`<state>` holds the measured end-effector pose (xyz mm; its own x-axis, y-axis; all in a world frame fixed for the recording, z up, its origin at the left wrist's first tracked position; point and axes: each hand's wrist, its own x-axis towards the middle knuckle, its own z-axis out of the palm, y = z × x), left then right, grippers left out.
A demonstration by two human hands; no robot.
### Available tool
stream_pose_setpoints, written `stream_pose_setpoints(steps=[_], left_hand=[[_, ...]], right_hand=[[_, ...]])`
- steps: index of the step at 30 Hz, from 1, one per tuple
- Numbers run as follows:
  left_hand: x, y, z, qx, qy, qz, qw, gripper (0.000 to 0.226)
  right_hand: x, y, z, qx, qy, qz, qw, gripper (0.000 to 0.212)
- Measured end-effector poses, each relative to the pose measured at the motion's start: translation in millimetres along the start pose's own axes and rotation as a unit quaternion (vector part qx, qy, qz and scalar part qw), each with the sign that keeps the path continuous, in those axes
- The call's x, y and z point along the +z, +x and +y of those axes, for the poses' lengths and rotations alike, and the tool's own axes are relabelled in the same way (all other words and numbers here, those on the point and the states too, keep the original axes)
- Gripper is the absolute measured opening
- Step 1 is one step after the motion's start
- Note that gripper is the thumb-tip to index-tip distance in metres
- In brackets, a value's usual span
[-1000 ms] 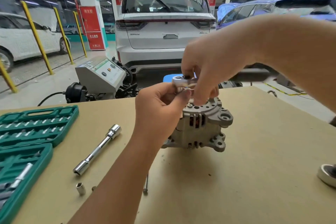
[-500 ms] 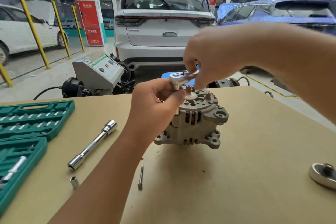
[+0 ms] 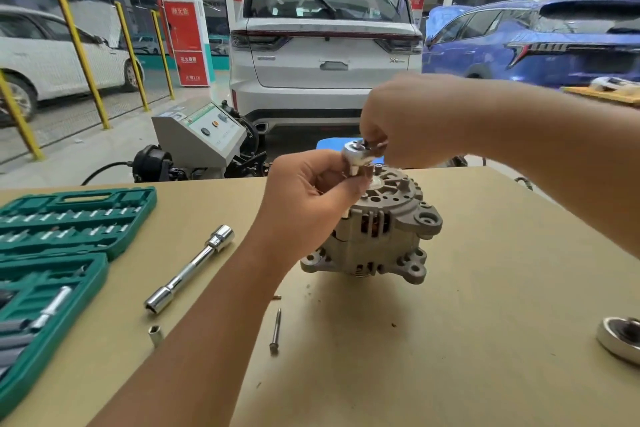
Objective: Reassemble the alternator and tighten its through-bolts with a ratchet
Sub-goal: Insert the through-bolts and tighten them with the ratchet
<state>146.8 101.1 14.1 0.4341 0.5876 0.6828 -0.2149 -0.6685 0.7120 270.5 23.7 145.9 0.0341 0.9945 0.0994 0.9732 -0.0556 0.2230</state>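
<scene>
While the grey cast-aluminium alternator [image 3: 375, 236] stands upright on the tan fibreboard tabletop [image 3: 450, 340], near the middle and toward the far edge, both hands work at its top. The left hand [image 3: 304, 208] has its fingers curled, pinching the short socket stem under the chrome ratchet head [image 3: 356, 152], thumb tip against the alternator's top face. The right hand [image 3: 412, 121] comes in from the right edge, fingers curled down around the ratchet's handle end; the handle itself is mostly hidden under the fingers. The ratchet head sits just above the alternator's top left rim; whether the socket is seated on a bolt cannot be told. On the surface left of the alternator lies a long chrome tubular socket wrench [image 3: 188, 270], angled toward the far edge. Near it, toward the near edge, a small chrome socket [image 3: 154, 334] lies on its side. A loose long steel through-bolt [image 3: 276, 331] lies in front of the alternator, well apart from it, head toward the near edge. An open green plastic socket-set case [image 3: 52, 253] with chrome bits fills the left edge. A round silver pulley-like metal part [image 3: 621, 340] sits at the right edge, cut off by the frame. Beyond the far edge stand a grey machine cabinet [image 3: 199, 135], a white SUV [image 3: 325, 55] and a blue car [image 3: 536, 45].
</scene>
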Motion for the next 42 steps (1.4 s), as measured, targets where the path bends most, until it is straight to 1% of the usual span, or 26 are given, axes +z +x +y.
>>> stream_pose_setpoints(steps=[1,4,5,9,12,13,15,16,18,20,21,24,25,26,28,29,31,32,33,34,36,37,38,39,41,42], left_hand=[[0,1,0,-0.001,0.000,-0.002,1.000,0.014],[3,1,-2,-0.002,0.009,0.038,0.999,0.012],[4,0,-1,-0.003,0.009,0.045,0.999,0.014],[0,0,1,-0.015,0.002,0.007,1.000,0.010],[1,-1,3,-0.008,0.030,0.037,0.999,0.013],[0,-1,5,-0.008,0.027,0.035,0.999,0.017],[-2,-1,6,-0.018,0.008,0.018,1.000,0.022],[-3,0,6,-0.022,0.003,0.013,1.000,0.022],[0,1,3,-0.018,0.016,0.027,0.999,0.017],[4,0,2,-0.006,0.039,0.061,0.997,0.009],[5,0,2,-0.004,0.042,0.070,0.997,0.008],[3,0,3,-0.018,0.031,0.041,0.999,0.007],[2,1,3,-0.018,0.031,0.036,0.999,0.004],[3,1,3,-0.016,0.034,0.038,0.999,0.003],[3,0,4,-0.005,0.038,0.055,0.998,0.004],[4,-1,5,-0.005,0.036,0.060,0.998,0.009],[2,-1,5,-0.016,0.021,0.051,0.998,0.017],[1,0,5,-0.018,0.012,0.043,0.999,0.019],[0,0,5,-0.017,0.009,0.036,0.999,0.020],[0,0,4,-0.014,0.011,0.034,0.999,0.021],[0,1,3,-0.009,0.023,0.042,0.999,0.017],[-1,1,3,-0.010,0.028,0.049,0.998,0.015],[-1,1,3,-0.015,0.030,0.052,0.998,0.016],[-2,1,4,-0.021,0.026,0.047,0.998,0.018],[-4,1,5,-0.027,0.013,0.027,0.999,0.022],[-3,2,6,-0.025,0.011,0.023,0.999,0.022]], right_hand=[[2,-1,-1,-0.006,0.001,0.001,1.000,0.010],[-10,-10,-4,0.006,0.113,-0.096,0.989,0.017],[-13,-10,-4,-0.001,0.114,-0.104,0.988,0.017],[-13,-3,2,-0.022,0.006,-0.006,1.000,0.002],[-23,-10,5,-0.001,0.045,-0.089,0.995,0.017],[-26,-10,6,0.001,0.052,-0.092,0.994,0.016],[-23,-6,10,0.005,0.026,-0.048,0.998,0.008],[-20,-5,9,0.002,0.012,-0.021,1.000,0.010],[-15,-6,10,-0.003,0.034,-0.041,0.999,0.003],[-18,-9,9,-0.001,0.077,-0.111,0.991,0.013],[-18,-9,9,-0.003,0.079,-0.113,0.990,0.010],[-11,1,12,0.004,-0.002,-0.012,1.000,0.013],[-10,1,12,0.000,0.004,-0.017,1.000,0.009],[-11,-2,13,-0.001,0.033,-0.037,0.999,0.003],[-20,-7,17,-0.001,0.107,-0.144,0.984,0.020],[-21,-8,15,-0.009,0.113,-0.159,0.981,0.018],[-14,0,19,-0.007,0.050,-0.082,0.995,0.011],[-10,4,18,-0.007,0.003,-0.024,1.000,0.014],[-9,3,16,-0.013,-0.001,-0.010,1.000,0.013],[-9,2,17,-0.022,0.020,-0.025,0.999,0.010],[-16,-4,21,-0.041,0.113,-0.130,0.984,0.019],[-19,-7,20,-0.046,0.158,-0.163,0.973,0.017],[-17,-6,19,-0.047,0.164,-0.156,0.973,0.010],[-12,-1,21,-0.044,0.121,-0.119,0.984,0.004],[1,9,21,-0.045,-0.006,-0.010,0.999,0.007],[4,9,19,-0.043,-0.013,0.011,0.999,0.006]])
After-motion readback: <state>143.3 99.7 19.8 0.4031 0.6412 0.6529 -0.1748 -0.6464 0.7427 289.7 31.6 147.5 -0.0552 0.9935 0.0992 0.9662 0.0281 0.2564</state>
